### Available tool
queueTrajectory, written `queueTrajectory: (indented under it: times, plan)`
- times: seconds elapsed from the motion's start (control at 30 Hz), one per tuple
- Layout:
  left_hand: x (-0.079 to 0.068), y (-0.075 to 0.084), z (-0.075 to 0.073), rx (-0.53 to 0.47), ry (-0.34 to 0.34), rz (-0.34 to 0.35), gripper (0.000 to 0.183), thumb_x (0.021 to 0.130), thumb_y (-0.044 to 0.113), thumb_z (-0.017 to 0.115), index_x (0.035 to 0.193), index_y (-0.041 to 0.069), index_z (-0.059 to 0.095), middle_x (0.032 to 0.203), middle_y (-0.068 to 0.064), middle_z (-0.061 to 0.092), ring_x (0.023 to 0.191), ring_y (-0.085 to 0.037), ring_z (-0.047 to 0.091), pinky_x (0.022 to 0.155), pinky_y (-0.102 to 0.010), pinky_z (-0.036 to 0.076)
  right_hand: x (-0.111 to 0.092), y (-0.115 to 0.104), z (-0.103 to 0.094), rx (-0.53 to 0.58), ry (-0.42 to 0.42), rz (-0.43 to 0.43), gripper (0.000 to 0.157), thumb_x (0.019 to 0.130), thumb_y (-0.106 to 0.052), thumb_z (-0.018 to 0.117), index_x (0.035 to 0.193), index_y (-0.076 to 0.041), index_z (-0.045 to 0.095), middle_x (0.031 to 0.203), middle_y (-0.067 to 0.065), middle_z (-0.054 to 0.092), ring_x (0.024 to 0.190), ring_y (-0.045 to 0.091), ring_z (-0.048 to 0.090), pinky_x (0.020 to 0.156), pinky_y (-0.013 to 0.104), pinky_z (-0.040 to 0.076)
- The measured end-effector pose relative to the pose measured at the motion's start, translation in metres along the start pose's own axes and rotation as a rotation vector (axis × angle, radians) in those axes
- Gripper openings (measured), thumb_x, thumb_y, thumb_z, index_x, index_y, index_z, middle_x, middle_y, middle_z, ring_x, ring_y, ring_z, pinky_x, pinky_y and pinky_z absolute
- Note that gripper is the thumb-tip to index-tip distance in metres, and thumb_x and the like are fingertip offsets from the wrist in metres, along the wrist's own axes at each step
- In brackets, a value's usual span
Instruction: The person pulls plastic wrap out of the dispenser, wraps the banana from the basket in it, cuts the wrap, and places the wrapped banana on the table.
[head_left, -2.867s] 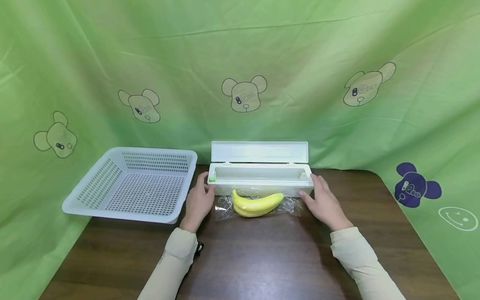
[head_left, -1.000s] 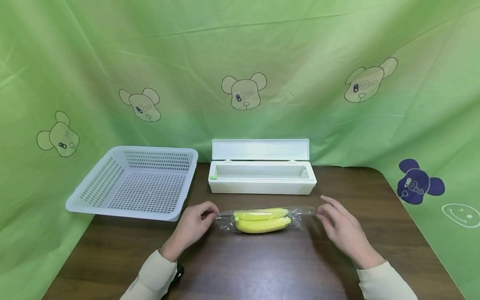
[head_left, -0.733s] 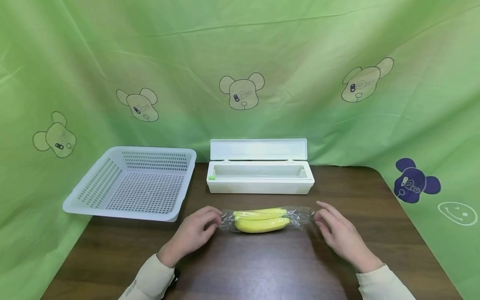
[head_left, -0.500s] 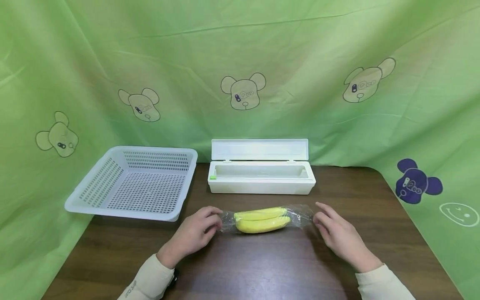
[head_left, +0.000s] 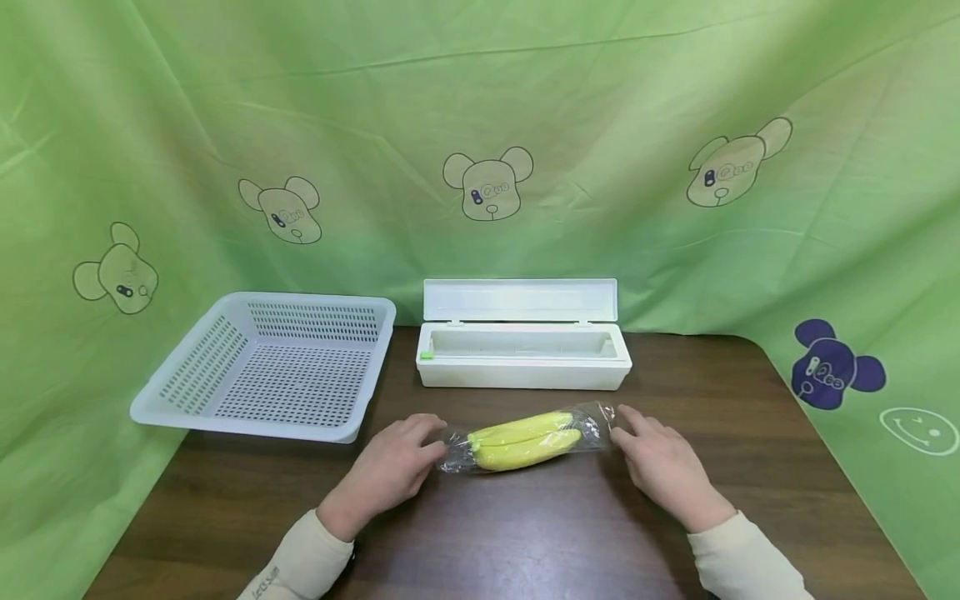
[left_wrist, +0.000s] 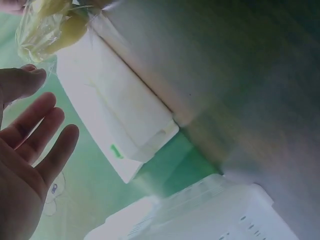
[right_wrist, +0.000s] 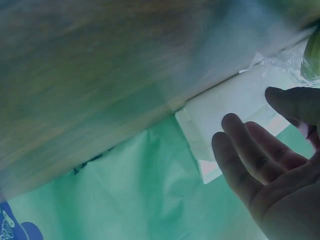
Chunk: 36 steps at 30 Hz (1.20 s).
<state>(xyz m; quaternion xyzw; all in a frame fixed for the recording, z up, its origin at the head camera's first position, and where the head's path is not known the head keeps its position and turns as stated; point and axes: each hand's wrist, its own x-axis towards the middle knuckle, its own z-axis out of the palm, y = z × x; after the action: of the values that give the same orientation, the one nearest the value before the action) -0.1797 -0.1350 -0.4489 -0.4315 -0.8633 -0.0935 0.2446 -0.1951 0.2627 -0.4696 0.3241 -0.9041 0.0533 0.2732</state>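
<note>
A bunch of bananas (head_left: 525, 442) wrapped in clear plastic film (head_left: 592, 425) lies slanted on the table, its right end farther back. My left hand (head_left: 390, 462) is at the film's left end, thumb and fingers parted and touching the film's edge. In the left wrist view the other fingers (left_wrist: 42, 130) spread loosely. At the film's right end is my right hand (head_left: 667, 467), fingertips against its edge. The right wrist view shows its thumb held apart from relaxed fingers (right_wrist: 250, 150). Behind the bananas stands a white cling film box (head_left: 522, 372), its lid (head_left: 520, 300) raised.
A pale perforated plastic basket (head_left: 258, 429) sits at the left of the dark wooden table (head_left: 517, 533). A green slider (head_left: 427, 356) is at the box's left end. A green curtain (head_left: 585, 100) with cartoon bears hangs behind and beside the table.
The bananas came off the box front toward me and both hands left the box for the film's ends. Lately the right hand moved left, and the bunch tilted, right end away from me.
</note>
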Motion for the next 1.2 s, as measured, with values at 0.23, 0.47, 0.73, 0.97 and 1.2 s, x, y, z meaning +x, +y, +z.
queueTrajectory:
  times: [0.23, 0.47, 0.73, 0.97, 1.2]
  plan:
    - [0.001, 0.004, -0.001, 0.035, 0.019, 0.005, 0.016, 0.074, 0.001, 0.065, 0.084, 0.012, 0.060, 0.114, -0.009, 0.058, 0.107, -0.024, 0.055, 0.075, -0.037, 0.051, 0.005, -0.009, 0.001, 0.064, -0.152, 0.105, 0.023, 0.072, -0.002, 0.071, 0.094, -0.004, 0.066, 0.118, 0.024, 0.055, 0.082, 0.038, 0.062, 0.058, 0.048, 0.051]
    - [-0.002, 0.008, -0.009, -0.129, 0.114, -0.135, 0.034, 0.074, -0.006, 0.055, 0.099, 0.013, 0.067, 0.115, -0.003, 0.059, 0.104, -0.018, 0.057, 0.083, -0.034, 0.049, 0.006, -0.003, -0.020, 0.207, -0.162, 0.262, 0.028, 0.078, -0.001, 0.064, 0.106, -0.003, 0.068, 0.125, 0.025, 0.053, 0.096, 0.041, 0.061, 0.071, 0.053, 0.051]
    - [0.015, 0.013, -0.011, -0.332, 0.318, -0.273, 0.029, 0.085, -0.001, 0.049, 0.103, 0.009, 0.069, 0.108, 0.000, 0.063, 0.102, -0.015, 0.057, 0.087, -0.032, 0.047, 0.033, -0.015, -0.030, 0.204, 0.008, 0.244, 0.034, 0.083, -0.010, 0.066, 0.117, -0.005, 0.063, 0.126, 0.020, 0.053, 0.102, 0.039, 0.058, 0.076, 0.054, 0.049]
    - [0.044, 0.011, -0.005, -0.397, -0.167, -0.435, 0.042, 0.094, 0.041, 0.055, 0.126, 0.013, 0.058, 0.131, -0.003, 0.052, 0.123, -0.019, 0.045, 0.101, -0.039, 0.036, 0.070, -0.047, -0.009, 0.268, -0.156, 0.140, 0.051, 0.087, -0.039, 0.067, 0.128, -0.009, 0.058, 0.133, 0.021, 0.049, 0.116, 0.040, 0.050, 0.090, 0.057, 0.041]
    - [0.045, 0.011, 0.016, -0.453, -0.363, -0.428, 0.049, 0.091, 0.036, 0.062, 0.132, 0.012, 0.052, 0.132, -0.002, 0.050, 0.123, -0.015, 0.045, 0.100, -0.034, 0.038, 0.074, -0.063, 0.021, 0.226, -0.393, 0.086, 0.083, 0.072, -0.063, 0.066, 0.133, -0.008, 0.052, 0.131, 0.020, 0.050, 0.117, 0.039, 0.048, 0.093, 0.065, 0.032]
